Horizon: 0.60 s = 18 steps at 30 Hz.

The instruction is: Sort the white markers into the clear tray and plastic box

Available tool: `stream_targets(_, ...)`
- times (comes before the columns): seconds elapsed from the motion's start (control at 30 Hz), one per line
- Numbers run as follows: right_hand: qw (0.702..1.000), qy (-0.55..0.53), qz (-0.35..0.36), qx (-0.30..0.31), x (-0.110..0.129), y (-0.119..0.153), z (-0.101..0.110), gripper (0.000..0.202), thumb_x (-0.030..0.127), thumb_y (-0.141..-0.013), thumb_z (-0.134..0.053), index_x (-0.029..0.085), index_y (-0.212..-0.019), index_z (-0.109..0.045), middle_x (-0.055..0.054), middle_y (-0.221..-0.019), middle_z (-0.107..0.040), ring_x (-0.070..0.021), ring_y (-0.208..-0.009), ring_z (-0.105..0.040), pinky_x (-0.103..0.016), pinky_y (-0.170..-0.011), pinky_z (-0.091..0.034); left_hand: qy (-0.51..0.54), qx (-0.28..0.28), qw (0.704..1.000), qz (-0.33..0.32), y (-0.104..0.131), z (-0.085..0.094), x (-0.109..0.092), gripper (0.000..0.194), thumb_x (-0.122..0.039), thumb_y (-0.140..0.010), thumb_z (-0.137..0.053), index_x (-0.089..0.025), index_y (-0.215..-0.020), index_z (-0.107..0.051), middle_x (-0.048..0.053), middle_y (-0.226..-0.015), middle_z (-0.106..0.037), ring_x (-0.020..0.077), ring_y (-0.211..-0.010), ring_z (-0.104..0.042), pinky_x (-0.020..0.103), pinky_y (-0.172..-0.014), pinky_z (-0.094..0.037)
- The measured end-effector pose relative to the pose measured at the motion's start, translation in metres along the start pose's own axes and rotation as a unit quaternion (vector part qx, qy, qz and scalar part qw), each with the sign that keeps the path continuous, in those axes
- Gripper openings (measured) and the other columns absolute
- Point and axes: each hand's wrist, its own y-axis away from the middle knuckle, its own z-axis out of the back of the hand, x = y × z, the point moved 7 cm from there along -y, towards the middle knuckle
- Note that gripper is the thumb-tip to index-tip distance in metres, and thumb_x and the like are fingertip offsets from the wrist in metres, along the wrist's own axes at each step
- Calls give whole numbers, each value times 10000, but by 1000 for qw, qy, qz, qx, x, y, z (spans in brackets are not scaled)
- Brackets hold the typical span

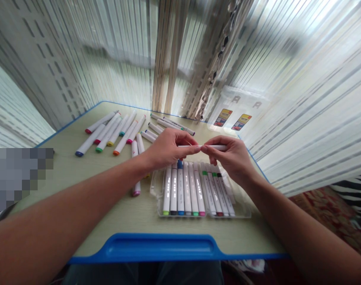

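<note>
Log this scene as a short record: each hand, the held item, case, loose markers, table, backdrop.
left hand: pinching the held item at the fingertips
right hand: pinching it too, fingertips close to the left's
held item: slim white marker, roughly level, partly hidden by fingers
case: clear plastic, nearer the wearer than the hands, white markers in a row inside
loose markers: left of the case and beyond the left hand
table: pale top, blue edging
backdrop: striped curtain
</note>
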Motion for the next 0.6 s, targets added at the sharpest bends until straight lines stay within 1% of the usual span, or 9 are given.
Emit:
stream_targets(0.13, 1000, -24, 6, -1, -1, -1, 1, 396, 471, -651, -920, 146, -785, -739, -6, -586, -667, -98, -430, -567, -211, -388, -445, -12, -28, 1000, 3, -2, 5, 2, 223, -313, -829, -767, -101, -900, -769, 60, -767, -721, 92, -567, -568, 218, -520, -464)
stream_targets(0.23, 999, -46, 8, -6, -2, -2, 2, 335, 427, -712, -893, 146, -828, -752, -15, -648, -699, -88, -438, -573, -209, -393, -457, -1, -47, 999, 13, -3, 9, 6, 220, -297, -857, -737, -102, -953, -767, 68, -804, -727, 88, -567, -569, 224, -534, -492)
stream_targets(0.33, 998, -66, 7, -9, -2, -2, 2, 291, 387, -751, -872, 147, -876, -764, -17, -667, -713, -82, -438, -572, -206, -397, -461, 13, -66, 998, 19, -4, 12, 9, 244, -318, -869, -730, -103, -983, -754, 61, -807, -720, 82, -561, -566, 217, -526, -491)
stream_targets(0.43, 996, -86, 0, -13, -3, -2, 3, 299, 406, -779, -845, 152, -916, -767, -26, -698, -734, -83, -436, -578, -210, -396, -457, 20, -78, 996, 25, -4, 15, 10, 254, -345, -885, -718, -105, -963, -743, 39, -760, -689, 75, -538, -551, 210, -511, -479)
stream_targets(0.6, 993, -119, -9, -22, -4, -3, 6, 345, 473, -825, -789, 163, -972, -756, -40, -736, -755, -93, -431, -589, -222, -388, -436, 40, -82, 995, 27, -5, 17, 12, 257, -370, -899, -711, -113, -889, -716, 23, -711, -663, 63, -502, -515, 192, -479, -441)
